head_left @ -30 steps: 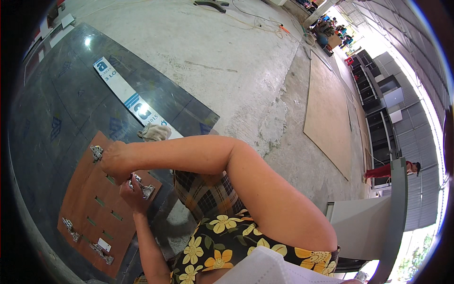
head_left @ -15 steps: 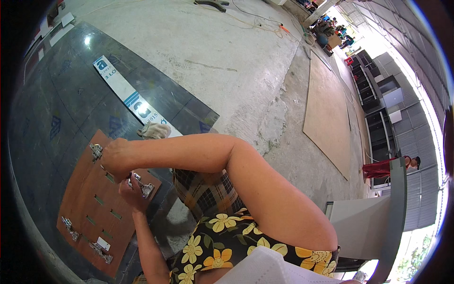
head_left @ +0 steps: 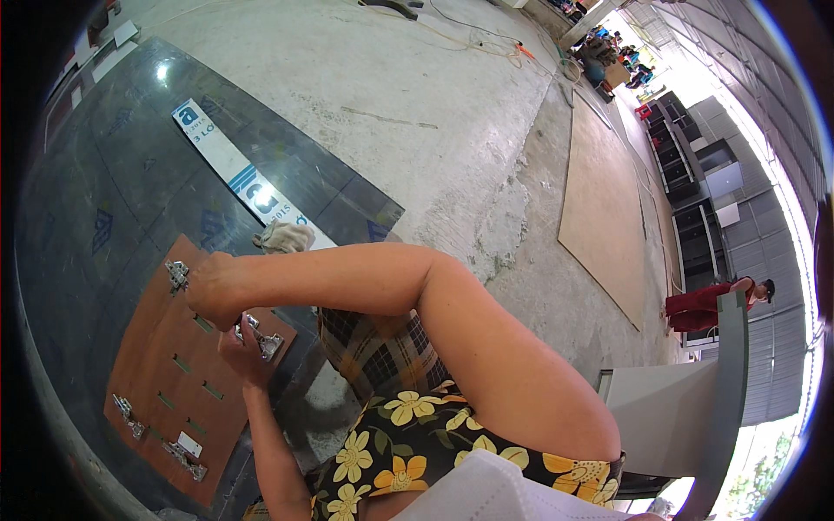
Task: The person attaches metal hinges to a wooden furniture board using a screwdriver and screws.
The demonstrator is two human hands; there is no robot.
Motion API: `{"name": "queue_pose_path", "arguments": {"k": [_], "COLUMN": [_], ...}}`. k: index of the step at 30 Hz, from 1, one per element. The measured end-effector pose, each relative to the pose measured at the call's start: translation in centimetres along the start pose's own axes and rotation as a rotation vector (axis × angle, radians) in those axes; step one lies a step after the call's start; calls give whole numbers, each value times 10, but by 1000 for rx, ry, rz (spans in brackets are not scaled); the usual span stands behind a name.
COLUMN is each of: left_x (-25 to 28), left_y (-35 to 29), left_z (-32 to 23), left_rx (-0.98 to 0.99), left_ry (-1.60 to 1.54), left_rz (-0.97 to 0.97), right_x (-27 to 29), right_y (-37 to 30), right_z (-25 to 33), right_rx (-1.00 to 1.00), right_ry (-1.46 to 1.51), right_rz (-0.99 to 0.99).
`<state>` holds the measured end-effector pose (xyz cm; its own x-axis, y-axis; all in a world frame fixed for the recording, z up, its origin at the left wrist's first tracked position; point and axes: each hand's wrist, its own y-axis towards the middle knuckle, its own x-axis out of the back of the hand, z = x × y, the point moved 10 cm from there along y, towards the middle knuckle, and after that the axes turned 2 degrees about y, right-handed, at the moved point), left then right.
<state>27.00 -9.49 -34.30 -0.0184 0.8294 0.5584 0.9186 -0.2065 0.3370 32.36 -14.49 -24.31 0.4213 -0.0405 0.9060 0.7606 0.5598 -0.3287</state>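
A reddish-brown wooden board (head_left: 143,347) with small green slots lies on a dark sheet. Shiny metal fittings are on it: one (head_left: 178,274) at the far edge, another (head_left: 271,346) near the hands, and more (head_left: 184,460) at the near end, where a small white tag lies. My right hand (head_left: 217,286) is closed in a fist above the board's far end; what it grips is hidden. Just below it, my left hand (head_left: 243,354) has its fingers closed against the fitting near the board's right edge. A dark bit shows between the hands, too small to name.
A long white printed strip (head_left: 234,178) and a crumpled greyish glove or cloth (head_left: 285,237) lie on the dark sheet (head_left: 95,174). Plywood (head_left: 599,217) rests on the concrete floor to the right. Beyond it are dark cabinets (head_left: 699,252) and a person in red (head_left: 704,308).
Both hands stay nearly in place, with the right one shifted very slightly. The person in red at the far right has moved a little.
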Motion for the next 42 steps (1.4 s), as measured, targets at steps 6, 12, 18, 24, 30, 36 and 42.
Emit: {"name": "queue_pose_path", "arguments": {"k": [6,12,18,24,30,36,42], "left_x": [-1,1,-3,-3,1,20,16], "left_y": [-1,0,-2,-17,4,2,7], "left_z": [5,-6,4,28,-3,1,14], "left_rx": [17,39,57,-219,-13,62,19], "left_ry": [-31,-90,-124,310,58,-134,43], "left_rz": [-15,4,-24,-51,-24,-64,53], "right_x": [-2,0,9,11,26,26,26], "right_y": [2,-3,-10,-6,-27,-21,-18], "right_z": [0,1,1,8,-2,11,9], "right_rx": [21,9,-6,10,-29,70,58], "right_ry": [-2,20,38,78,82,70,99], "right_rz": [-3,-3,-13,-34,-12,-62,-42]}}
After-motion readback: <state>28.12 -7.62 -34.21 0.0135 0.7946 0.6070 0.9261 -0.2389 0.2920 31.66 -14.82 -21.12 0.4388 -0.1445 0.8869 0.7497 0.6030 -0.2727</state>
